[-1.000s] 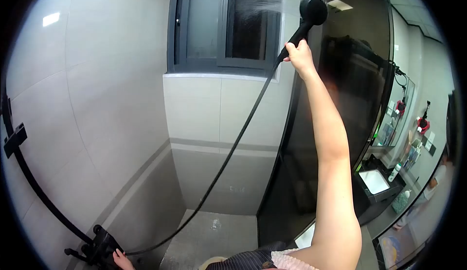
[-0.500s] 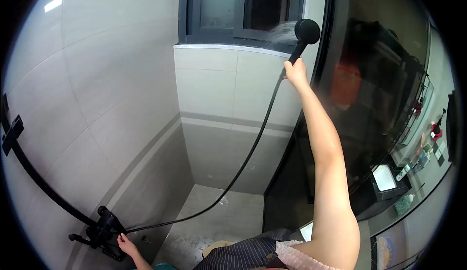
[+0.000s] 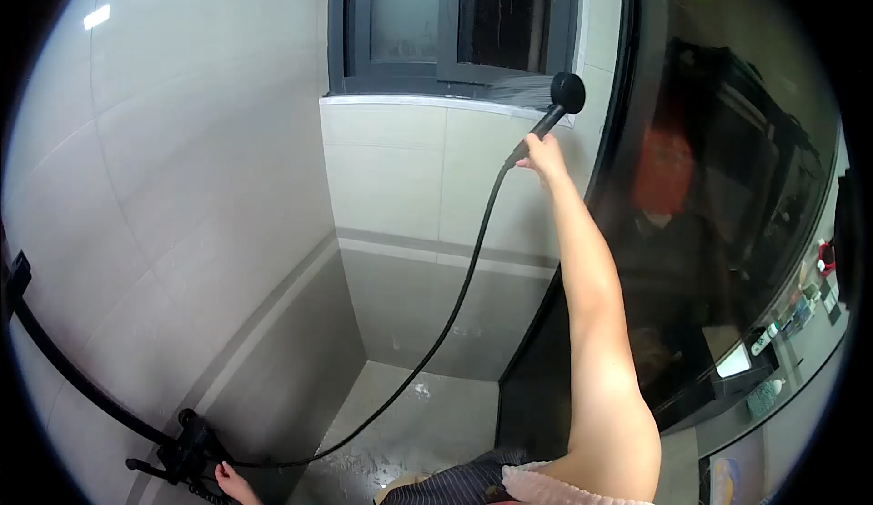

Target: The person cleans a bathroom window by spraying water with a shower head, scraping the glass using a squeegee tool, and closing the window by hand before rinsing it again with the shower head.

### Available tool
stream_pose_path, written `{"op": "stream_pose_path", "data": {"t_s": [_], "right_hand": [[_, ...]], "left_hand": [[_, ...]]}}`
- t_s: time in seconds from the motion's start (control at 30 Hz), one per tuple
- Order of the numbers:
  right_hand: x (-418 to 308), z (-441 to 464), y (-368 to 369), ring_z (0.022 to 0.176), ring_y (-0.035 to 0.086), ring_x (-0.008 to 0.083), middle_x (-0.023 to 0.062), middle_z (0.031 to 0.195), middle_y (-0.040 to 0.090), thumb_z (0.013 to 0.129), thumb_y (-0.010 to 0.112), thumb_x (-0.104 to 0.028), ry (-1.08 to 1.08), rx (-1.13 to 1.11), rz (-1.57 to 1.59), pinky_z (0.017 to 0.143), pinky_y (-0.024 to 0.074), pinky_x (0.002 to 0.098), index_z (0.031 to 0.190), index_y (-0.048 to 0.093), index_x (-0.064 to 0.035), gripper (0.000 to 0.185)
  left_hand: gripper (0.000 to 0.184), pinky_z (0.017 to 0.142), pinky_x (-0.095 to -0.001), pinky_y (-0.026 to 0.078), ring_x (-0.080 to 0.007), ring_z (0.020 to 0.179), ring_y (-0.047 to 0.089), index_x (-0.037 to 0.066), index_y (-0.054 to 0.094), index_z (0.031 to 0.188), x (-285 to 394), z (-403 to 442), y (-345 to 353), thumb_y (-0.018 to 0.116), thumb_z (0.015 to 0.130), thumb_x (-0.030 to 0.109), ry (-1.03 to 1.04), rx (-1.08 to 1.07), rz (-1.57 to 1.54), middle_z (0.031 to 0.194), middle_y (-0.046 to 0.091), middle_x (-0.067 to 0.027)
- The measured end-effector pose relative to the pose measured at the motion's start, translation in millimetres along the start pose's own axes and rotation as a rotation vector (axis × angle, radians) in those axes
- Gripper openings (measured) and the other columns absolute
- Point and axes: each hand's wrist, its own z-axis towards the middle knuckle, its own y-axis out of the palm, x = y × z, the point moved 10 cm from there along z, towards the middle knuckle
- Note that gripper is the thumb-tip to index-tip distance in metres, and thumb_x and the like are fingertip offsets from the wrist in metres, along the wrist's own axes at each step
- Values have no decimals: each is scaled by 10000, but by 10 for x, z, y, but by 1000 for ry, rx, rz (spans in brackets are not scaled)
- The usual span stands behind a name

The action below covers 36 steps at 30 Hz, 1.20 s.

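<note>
My right hand [image 3: 543, 158] is wrapped round the handle of a black shower head [image 3: 567, 94], arm stretched out toward the window. Water sprays leftward from the head along the window's lower frame and sill [image 3: 446, 102]. From the handle a black hose [image 3: 452, 323] hangs in a curve down to the shower mixer [image 3: 189, 450] on the left wall. My left hand [image 3: 233, 484] is low at the left, right beside the mixer. Its fingers are drawn together; what they grip, if anything, is too small to make out.
A grey-framed window [image 3: 400, 23] is set above the tiled wall. A dark glass panel [image 3: 709, 196] stands to the right of my arm, with a basin [image 3: 733, 360] and small bottles beyond. A black shower rail [image 3: 82, 378] runs along the left wall. The tiled floor [image 3: 373, 423] looks wet.
My right hand and the shower head have come slightly lower and left in view, and the spray now meets the lower window frame. The whole view has shifted a little. My left hand stays by the mixer.
</note>
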Motion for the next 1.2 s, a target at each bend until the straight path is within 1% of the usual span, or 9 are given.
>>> {"op": "stream_pose_path", "data": {"t_s": [0.17,0.23,0.37,0.47,0.63,1.0,1.1,1.17,1.2], "right_hand": [[199,174,109,613,618,194,113,762,562,846,533,-169,40,78,-30,476,562,314,895,527,74,248],[349,230,179,742,608,212,138,900,582,862,496,-176,106,52,72,590,570,333,964,522,57,256],[495,289,673,830,597,218,146,974,577,875,466,-162,189,-215,268,633,552,336,1007,516,33,240],[471,281,986,839,591,216,132,986,583,871,473,-158,188,-280,336,639,538,339,1024,518,19,238],[460,441,1537,846,584,214,123,989,584,867,493,-157,196,-398,369,643,527,342,1040,526,11,243],[-235,658,1918,871,583,187,103,1002,568,915,484,-112,-81,-352,549,658,572,345,1030,517,-6,159],[-597,718,1887,909,593,195,134,1121,532,934,514,-115,-225,-349,601,680,595,347,1162,403,46,300],[-902,667,1789,947,578,184,122,1135,527,938,504,-81,-338,-331,609,706,592,349,1194,392,35,303],[-1061,641,1723,970,566,175,120,1150,523,944,498,-57,-392,-321,615,728,590,353,1222,380,23,313]], "left_hand": [[410,812,-375,485,-302,931,621,-55,577,1143,-40,-28,50,576,941,302,4,62,72,1052,645,-195],[414,825,-370,485,-294,944,616,-42,542,1196,-39,-73,16,576,944,285,0,70,-4,1071,637,-182],[418,838,-360,482,-279,957,611,-24,511,1236,-11,-154,-59,575,946,271,1,93,-107,1086,628,-168],[415,839,-349,479,-263,957,606,-14,507,1238,-25,-262,-205,577,945,272,-153,85,-23,1082,620,-165],[397,826,-344,472,-254,922,598,-24,517,1209,-84,-314,-309,585,936,256,-36,124,-55,1052,618,-160],[342,870,-333,455,-254,945,590,-40,529,1175,-364,-801,-569,576,935,199,-106,164,-214,1049,617,-163],[304,843,-324,456,-221,903,582,-40,552,1118,-213,-761,-625,572,936,204,-62,288,-135,990,621,-135],[331,807,-374,499,-333,848,622,-50,622,1046,1317,-1253,-1098,657,893,242,28,238,2,973,658,-227],[331,794,-370,502,-336,834,621,-57,619,1037,1252,-1215,-1058,661,890,237,31,247,-12,966,661,-224]]}}
